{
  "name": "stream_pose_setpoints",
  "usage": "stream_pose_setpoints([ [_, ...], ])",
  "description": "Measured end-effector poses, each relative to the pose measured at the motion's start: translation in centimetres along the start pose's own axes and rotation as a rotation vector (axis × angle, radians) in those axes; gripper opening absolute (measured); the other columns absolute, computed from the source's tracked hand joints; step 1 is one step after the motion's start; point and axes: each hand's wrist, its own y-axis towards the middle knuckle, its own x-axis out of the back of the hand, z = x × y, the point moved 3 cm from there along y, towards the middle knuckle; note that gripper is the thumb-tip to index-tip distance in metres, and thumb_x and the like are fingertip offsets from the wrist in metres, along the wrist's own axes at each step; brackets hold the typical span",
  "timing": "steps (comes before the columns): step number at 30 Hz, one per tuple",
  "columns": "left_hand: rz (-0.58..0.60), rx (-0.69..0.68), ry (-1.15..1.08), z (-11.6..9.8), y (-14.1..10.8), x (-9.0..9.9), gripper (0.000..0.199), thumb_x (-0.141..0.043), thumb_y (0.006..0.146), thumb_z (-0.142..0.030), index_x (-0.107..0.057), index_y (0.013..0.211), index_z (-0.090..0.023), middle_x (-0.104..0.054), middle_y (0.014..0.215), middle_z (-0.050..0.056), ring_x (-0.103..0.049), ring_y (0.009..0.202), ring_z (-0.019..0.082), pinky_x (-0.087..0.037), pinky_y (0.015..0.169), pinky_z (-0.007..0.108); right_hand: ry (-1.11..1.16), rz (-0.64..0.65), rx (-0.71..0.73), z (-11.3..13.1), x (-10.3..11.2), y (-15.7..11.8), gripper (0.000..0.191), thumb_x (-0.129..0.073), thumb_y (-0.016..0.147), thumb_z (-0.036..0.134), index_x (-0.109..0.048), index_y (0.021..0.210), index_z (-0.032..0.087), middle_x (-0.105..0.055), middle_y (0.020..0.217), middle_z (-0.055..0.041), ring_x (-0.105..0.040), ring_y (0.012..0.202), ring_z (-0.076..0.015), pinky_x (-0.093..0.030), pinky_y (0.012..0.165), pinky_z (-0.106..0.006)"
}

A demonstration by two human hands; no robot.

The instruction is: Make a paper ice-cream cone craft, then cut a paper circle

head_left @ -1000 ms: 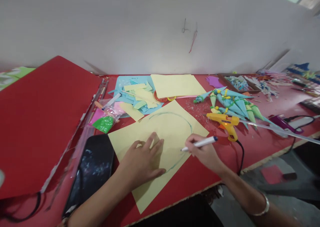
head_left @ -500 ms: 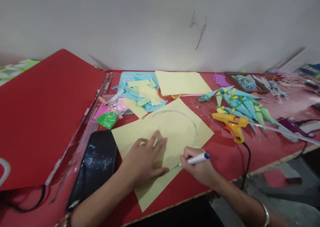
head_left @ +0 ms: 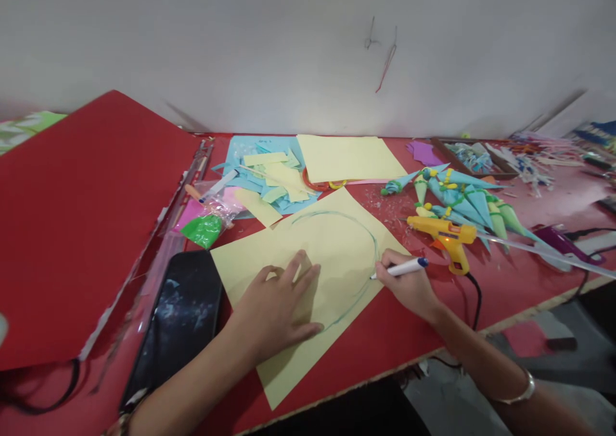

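Observation:
A pale yellow sheet of paper (head_left: 337, 231) lies turned at an angle on the red table. My left hand (head_left: 279, 304) rests on it with the fingers spread. In my right hand (head_left: 407, 285) is a white marker (head_left: 402, 268) with a blue end, its tip on the paper near the right edge. A curved dark green line (head_left: 359, 221) arcs over the upper and right part of the sheet and runs down toward my left thumb. Right of my right hand lies a yellow glue gun (head_left: 447, 237) with its small light on.
Left of the paper are a dark phone-like slab (head_left: 176, 320) and a large red board (head_left: 86, 231). Paper scraps (head_left: 274, 179) and a yellow paper stack (head_left: 349, 158) lie behind. Blue and green paper cones (head_left: 462, 195) and a brown tray (head_left: 474, 160) stand right.
My right hand has moved up and to the right with the marker, from the lower edge to the right side of the sheet. The lower right line shows more fully. My left hand stays put.

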Motion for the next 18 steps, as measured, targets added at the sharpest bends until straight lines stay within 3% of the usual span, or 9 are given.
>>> stream_pose_setpoints([
  [10, 0.03, 0.009, -0.003, 0.0, 0.1, 0.2, 0.072, -0.052, 0.07, -0.058, -0.04, 0.131, -0.021, -0.033, 0.142, 0.018, -0.058, 0.1, 0.03, -0.04, 0.088, 0.044, -0.227, -0.205, 0.051, -1.4, 1.5, 3.6, 0.028, -0.045, 0.076, 0.027, -0.028, 0.054, 0.022, -0.031, 0.046, 0.0067, -0.032, 0.045, -0.0096, -0.026, 0.047, -0.023],
  [15, 0.022, 0.021, -0.018, 0.0, 0.1, 0.0, 0.072, -0.053, 0.069, -0.058, -0.038, 0.131, -0.023, -0.034, 0.141, 0.016, -0.059, 0.098, 0.03, -0.04, 0.088, 0.044, -0.248, -0.212, 0.067, -1.4, 1.5, 4.6, 0.029, -0.048, 0.075, 0.025, -0.031, 0.052, 0.022, -0.033, 0.046, 0.006, -0.033, 0.045, -0.0106, -0.026, 0.048, -0.025],
  [18, 0.011, -0.024, -0.007, 0.2, 0.2, 0.6, 0.071, -0.052, 0.069, -0.059, -0.04, 0.129, -0.022, -0.036, 0.14, 0.017, -0.059, 0.099, 0.03, -0.042, 0.087, 0.044, -0.221, -0.174, 0.096, -0.6, 1.5, 4.3, 0.022, -0.047, 0.078, 0.027, -0.043, 0.057, 0.021, -0.044, 0.05, 0.0038, -0.042, 0.049, -0.0119, -0.031, 0.05, -0.024],
])
